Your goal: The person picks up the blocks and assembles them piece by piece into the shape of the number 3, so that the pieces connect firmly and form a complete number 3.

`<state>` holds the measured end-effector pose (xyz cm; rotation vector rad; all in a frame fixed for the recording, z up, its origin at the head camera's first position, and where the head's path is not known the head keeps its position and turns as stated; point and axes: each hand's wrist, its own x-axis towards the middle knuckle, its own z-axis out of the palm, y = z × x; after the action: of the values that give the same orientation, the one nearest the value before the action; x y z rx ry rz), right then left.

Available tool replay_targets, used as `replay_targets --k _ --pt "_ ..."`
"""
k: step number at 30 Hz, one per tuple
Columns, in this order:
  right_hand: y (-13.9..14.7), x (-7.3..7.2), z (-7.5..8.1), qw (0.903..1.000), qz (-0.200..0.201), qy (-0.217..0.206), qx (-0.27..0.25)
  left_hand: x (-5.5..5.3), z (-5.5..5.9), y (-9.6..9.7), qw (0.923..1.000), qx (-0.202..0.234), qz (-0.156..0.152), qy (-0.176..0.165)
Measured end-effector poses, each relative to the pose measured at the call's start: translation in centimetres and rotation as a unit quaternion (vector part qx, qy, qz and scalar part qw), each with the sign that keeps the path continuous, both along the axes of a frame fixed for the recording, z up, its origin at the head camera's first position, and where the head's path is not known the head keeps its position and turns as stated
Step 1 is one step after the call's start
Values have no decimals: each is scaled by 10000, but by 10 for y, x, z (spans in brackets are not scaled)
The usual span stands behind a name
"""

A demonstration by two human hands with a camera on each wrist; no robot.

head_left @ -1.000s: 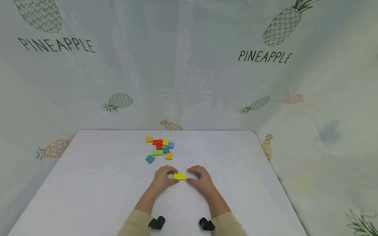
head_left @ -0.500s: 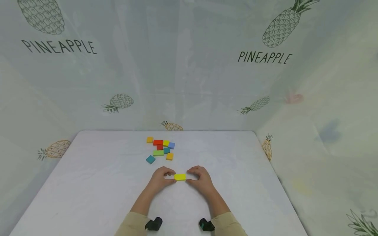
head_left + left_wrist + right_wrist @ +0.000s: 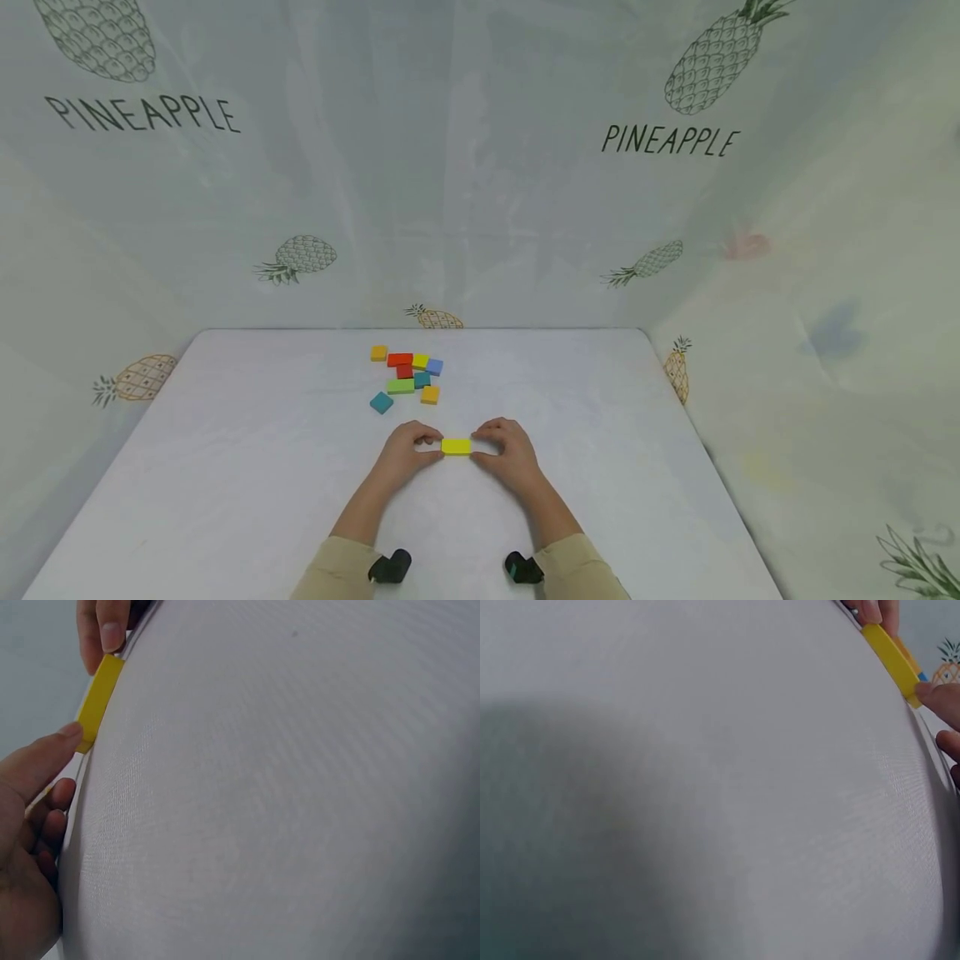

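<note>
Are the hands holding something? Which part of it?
Yes, a yellow block: the left hand holds its left end, the right hand its right end.

Left hand [image 3: 405, 450]: you have drawn it outward to the left end of the yellow block [image 3: 456, 447].
Right hand [image 3: 515, 454]: your slight gap from the block's right end is gone.

Coloured blocks [image 3: 405, 372] lie on a white table [image 3: 585, 400], before a pale sheet [image 3: 480, 183] printed with pineapples [image 3: 306, 253].
</note>
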<state>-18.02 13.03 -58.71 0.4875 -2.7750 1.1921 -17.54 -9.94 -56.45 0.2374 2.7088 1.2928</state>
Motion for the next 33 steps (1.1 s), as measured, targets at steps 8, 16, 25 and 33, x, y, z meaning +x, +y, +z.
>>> replay_targets --k 8,16,25,33 --pt "-1 2 5 10000 -37 -1 57 -1 -1 1 9999 -36 -68 76" --pt "-3 4 9 10000 -22 28 72 -3 -3 0 9999 -75 -52 75" --pt "-7 -4 14 9967 1 -527 -610 -2 -6 -3 9996 -101 -112 231" --pt "-25 -26 20 9922 -290 -1009 -675 -1 -6 -3 9993 -2 -215 312"
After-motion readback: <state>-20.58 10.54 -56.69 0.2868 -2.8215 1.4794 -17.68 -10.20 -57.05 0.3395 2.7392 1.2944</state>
